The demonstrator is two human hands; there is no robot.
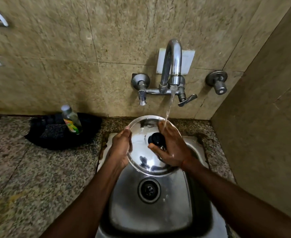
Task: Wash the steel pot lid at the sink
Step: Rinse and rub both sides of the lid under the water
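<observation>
A round steel pot lid (142, 152) with a black knob (156, 138) is held tilted over the steel sink (151, 212). My left hand (121, 148) grips the lid's left rim. My right hand (171, 148) lies flat on the lid's right side next to the knob, thumb under the knob. Water runs from the curved tap (173, 62) in a thin stream and lands on my right fingertips at the lid's upper edge.
A black tray (55, 141) on the granite counter at the left holds a dish soap bottle (71, 120) and a dark scrub pad (53, 133). Tap handles (186, 99) stick out from the tiled wall. A side wall stands close on the right.
</observation>
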